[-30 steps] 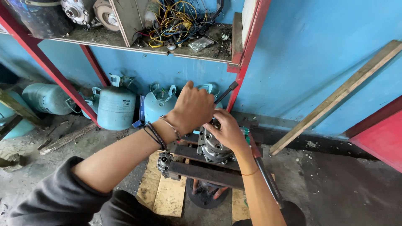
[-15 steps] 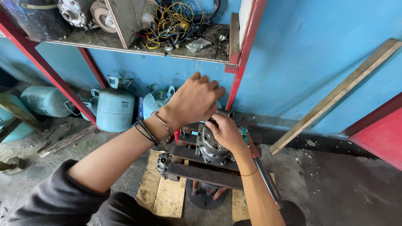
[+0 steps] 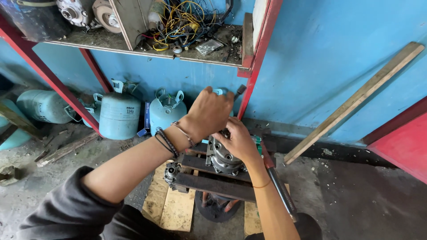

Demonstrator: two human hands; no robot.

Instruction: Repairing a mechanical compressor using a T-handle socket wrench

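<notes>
My left hand is raised above the work, fingers closed round a tool whose dark end sticks out to the right. Lower down, my right hand curls over the top of a grey metal compressor. The compressor sits clamped between dark steel bars on a stand over a wooden board. What my right hand's fingers hold against the compressor top is hidden.
A long red-and-black handled tool lies along my right forearm. Pale blue gas cylinders stand by the blue wall under a red-framed shelf full of wires and parts. A wooden plank leans at the right.
My left hand has lifted the tool higher and slightly to the right. My right hand has stayed on the compressor.
</notes>
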